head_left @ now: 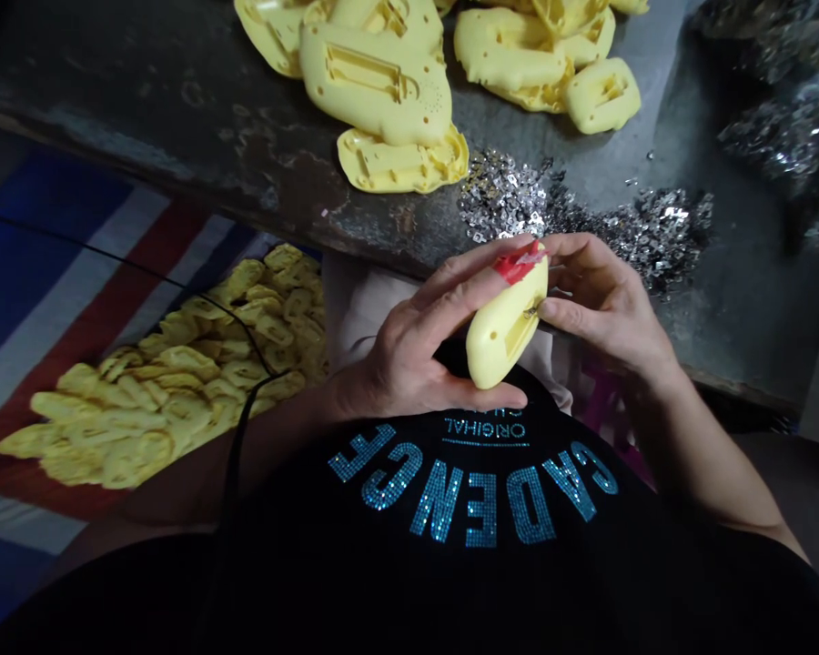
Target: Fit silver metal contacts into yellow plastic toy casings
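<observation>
Fingers of the left hand (409,350) wrap firmly around a yellow moulded plastic shell (501,341), held above the lap with a strip of red tape (517,262) across its upper end. That steady cradle turns the shell's recessed slot toward the right hand (607,305), whose thumb and forefinger close at the slot, seemingly pinching a tiny metal part (530,311), though the dim view makes it hard to be sure. Both hands sit close together, bracing the fine work. Beyond them, loose silver metal pieces (580,214) spread across a dark metal workbench (177,118) beside a pile of yellow shells (382,82). Another heap of shells (177,382) lies on striped cloth (55,273) to the left.
</observation>
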The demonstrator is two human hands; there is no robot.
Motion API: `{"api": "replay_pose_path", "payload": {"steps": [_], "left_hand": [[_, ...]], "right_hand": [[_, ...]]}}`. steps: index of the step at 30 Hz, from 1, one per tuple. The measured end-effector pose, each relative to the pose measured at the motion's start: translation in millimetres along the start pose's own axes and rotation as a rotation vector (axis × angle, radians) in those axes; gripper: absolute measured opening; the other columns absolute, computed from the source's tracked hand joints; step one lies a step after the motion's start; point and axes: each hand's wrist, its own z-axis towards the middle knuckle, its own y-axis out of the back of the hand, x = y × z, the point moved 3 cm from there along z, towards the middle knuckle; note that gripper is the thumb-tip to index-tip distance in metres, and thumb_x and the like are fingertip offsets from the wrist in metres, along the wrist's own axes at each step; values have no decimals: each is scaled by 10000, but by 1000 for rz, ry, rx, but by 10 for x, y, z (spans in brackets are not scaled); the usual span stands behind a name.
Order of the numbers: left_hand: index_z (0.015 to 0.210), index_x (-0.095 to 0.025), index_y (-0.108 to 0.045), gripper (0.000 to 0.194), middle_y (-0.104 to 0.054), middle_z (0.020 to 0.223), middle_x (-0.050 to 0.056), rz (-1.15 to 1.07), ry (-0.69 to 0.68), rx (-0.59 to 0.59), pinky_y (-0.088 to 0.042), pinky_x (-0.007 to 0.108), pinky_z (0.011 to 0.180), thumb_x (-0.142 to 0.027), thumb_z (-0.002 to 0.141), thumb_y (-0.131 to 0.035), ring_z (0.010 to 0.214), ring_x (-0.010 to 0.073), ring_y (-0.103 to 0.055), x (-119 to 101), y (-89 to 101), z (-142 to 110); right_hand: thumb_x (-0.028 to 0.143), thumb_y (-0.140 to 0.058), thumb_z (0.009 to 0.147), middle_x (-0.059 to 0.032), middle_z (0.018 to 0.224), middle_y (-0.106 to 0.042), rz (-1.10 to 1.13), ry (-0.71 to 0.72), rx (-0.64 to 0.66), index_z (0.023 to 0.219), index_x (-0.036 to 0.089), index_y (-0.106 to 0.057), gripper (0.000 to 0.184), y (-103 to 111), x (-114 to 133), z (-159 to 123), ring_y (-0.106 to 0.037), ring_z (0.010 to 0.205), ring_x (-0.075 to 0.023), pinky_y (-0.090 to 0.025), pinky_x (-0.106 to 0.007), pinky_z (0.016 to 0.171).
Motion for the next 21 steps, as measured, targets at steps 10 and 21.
{"api": "replay_pose_path", "payload": {"steps": [10, 21], "left_hand": [[1666, -345, -525, 977, -562, 1703, 71, -169, 126, -48, -454, 593, 1355, -564, 817, -956, 1602, 389, -514, 147, -30, -51], [1700, -246, -478, 988, -558, 1698, 139, -20, -15, -6, -447, 570, 1366, -505, 864, -936, 1594, 376, -525, 102, -20, -16]], "right_hand": [[482, -979, 814, -25, 1213, -796, 6, -19, -1, 1262, 289, -709, 558, 27, -6, -25, -758, 1101, -228, -671, -382, 957], [421, -995, 803, -32, 1269, -787, 8, -61, 44, 1338, 292, -706, 622, 69, -14, -51, -748, 1177, -244, -646, -397, 1020]]}}
